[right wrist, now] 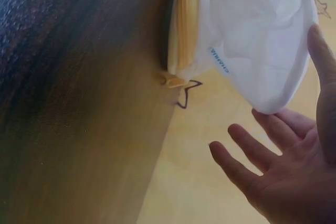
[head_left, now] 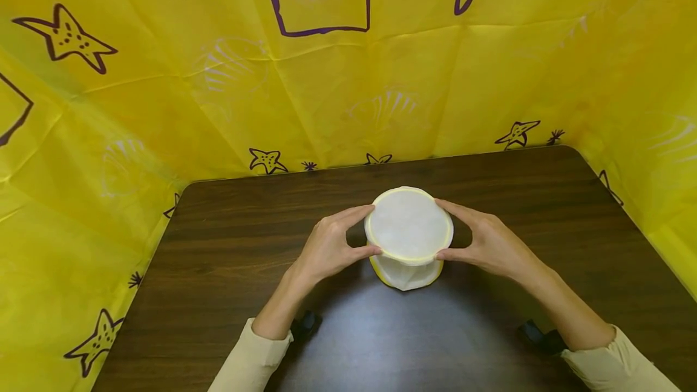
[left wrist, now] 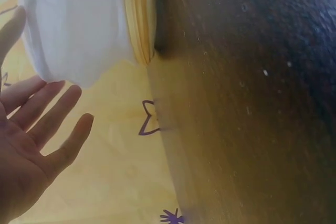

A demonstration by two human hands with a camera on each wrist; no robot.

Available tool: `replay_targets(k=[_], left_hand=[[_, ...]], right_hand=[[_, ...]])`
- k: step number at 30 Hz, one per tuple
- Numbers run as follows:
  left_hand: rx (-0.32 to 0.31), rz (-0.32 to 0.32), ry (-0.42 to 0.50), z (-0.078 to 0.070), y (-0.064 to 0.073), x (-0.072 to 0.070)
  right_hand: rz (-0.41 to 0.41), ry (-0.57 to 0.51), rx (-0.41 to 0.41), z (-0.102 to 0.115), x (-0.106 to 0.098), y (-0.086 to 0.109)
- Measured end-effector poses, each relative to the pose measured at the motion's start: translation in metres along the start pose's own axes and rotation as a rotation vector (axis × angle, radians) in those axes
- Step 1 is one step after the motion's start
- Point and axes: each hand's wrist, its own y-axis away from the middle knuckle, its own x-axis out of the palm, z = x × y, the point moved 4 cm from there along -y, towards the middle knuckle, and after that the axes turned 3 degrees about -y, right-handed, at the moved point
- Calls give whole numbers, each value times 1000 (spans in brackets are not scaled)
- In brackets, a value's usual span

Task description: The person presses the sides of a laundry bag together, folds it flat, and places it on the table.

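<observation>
A round white fabric laundry bag [head_left: 408, 225] stands on the table, its flat top edged in pale yellow. Around its base runs a yellow zipper band [right wrist: 186, 24], and the right wrist view shows small blue lettering on the white side wall. My left hand [head_left: 332, 244] holds the left of the top rim between thumb and forefinger. Opposite it, my right hand [head_left: 487, 241] grips the right of the rim the same way. In the wrist views the other fingers of both hands spread below the rim. The bag's side sags inward beneath the top.
The dark wood-grain table [head_left: 245, 247] reaches back to a yellow cloth backdrop [head_left: 327, 101] with purple starfish drawings, which also hangs along both sides. Black straps sit at both wrists, below cream sleeves [head_left: 253, 349].
</observation>
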Motion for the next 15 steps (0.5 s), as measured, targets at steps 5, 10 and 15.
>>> replay_targets(k=[5, 10, 15], left_hand=[[-6, 9, -11, 1, 0, 2], [-22, 24, -31, 2, 2, 3], [-38, 48, -50, 2, 3, 5]], right_hand=[[24, -1, 19, 0, 1, 0], [51, -6, 42, -2, 4, 2], [63, -13, 47, -3, 7, 2]])
